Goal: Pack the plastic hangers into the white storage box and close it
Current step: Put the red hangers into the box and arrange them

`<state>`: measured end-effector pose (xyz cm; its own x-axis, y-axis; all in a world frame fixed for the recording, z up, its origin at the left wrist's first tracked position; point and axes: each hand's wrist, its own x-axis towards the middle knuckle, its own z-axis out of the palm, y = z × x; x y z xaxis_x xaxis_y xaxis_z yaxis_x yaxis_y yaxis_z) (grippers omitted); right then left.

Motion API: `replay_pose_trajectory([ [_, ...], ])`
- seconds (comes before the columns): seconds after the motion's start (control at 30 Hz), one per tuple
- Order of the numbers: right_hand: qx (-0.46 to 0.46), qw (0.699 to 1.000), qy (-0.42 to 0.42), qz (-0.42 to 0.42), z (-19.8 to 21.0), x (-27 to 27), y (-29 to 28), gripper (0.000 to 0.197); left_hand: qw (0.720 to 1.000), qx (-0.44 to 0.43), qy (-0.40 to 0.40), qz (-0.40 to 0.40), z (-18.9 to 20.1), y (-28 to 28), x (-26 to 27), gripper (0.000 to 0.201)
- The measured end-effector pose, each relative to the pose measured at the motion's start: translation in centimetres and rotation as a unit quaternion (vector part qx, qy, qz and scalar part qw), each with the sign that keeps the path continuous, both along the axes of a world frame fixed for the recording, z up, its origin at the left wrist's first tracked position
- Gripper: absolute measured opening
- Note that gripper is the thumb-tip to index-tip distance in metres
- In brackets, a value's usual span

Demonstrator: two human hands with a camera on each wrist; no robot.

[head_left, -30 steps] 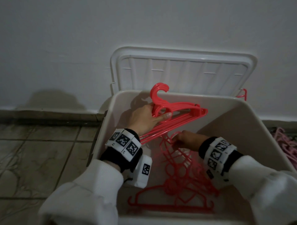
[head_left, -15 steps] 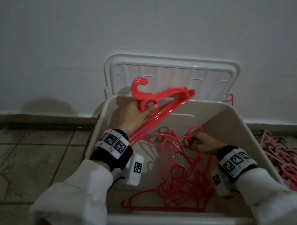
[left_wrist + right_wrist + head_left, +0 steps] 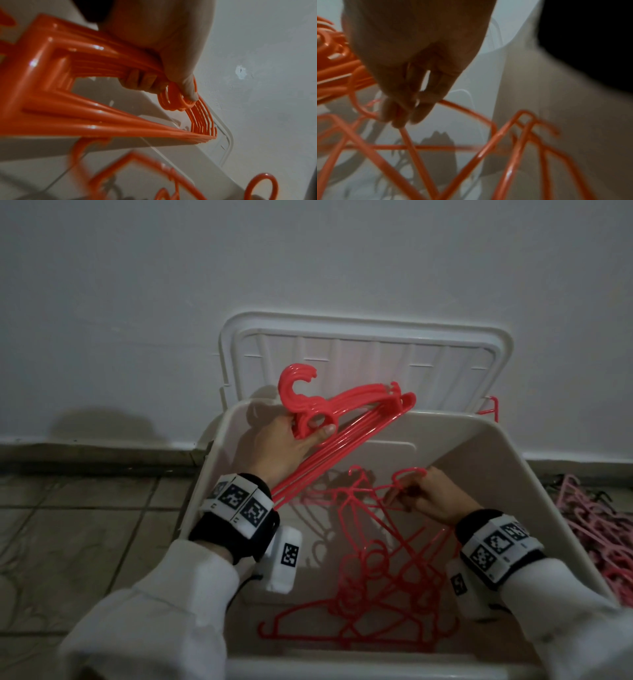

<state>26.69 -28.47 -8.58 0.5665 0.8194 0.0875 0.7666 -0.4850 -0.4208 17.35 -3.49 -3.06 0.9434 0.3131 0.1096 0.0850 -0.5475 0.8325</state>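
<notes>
On the far left lies a tiled floor [image 3: 78, 529] that meets a pale wall [image 3: 239, 261]. Against that wall leans the box's white lid [image 3: 370, 354], upright behind the white storage box [image 3: 534, 474], which stands open in the middle of the scene. Over the box's far left corner the left hand [image 3: 284, 445] grips a stack of red hangers [image 3: 356, 405] near their necks, thumb pressed on the ring below the hooks and fingers curled round the bars; the stack tilts up toward the far right, its ends above the box's far rim. Low inside the box sits a tangled heap of loose red hangers [image 3: 376, 577], one lying flat along the near wall. Right of the stack, the right hand [image 3: 431, 498] reaches into the box and pinches a thin bar of one loose hanger [image 3: 407, 474] between thumb and fingertips, its hook raised above the heap. Outside the box, on the floor at the far right, lies a pile of pink hangers [image 3: 596, 529].
</notes>
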Motion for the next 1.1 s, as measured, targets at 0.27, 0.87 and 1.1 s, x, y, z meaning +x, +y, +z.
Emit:
replay_pose_trajectory([
  [0.27,-0.002,0.998,-0.064,0.026,1.1,-0.3,0.4,0.023,0.991,0.098,0.079,-0.05,-0.4,-0.3,0.1,0.043],
  [0.87,0.012,0.999,-0.013,-0.048,1.9,-1.8,1.3,0.025,0.985,0.089,0.12,-0.08,-0.5,-0.3,-0.2,0.039],
  [1.1,0.113,0.991,-0.061,-0.039,1.8,-2.7,3.2,0.035,0.976,0.089,0.151,-0.133,-0.2,-1.2,-0.3,0.04],
])
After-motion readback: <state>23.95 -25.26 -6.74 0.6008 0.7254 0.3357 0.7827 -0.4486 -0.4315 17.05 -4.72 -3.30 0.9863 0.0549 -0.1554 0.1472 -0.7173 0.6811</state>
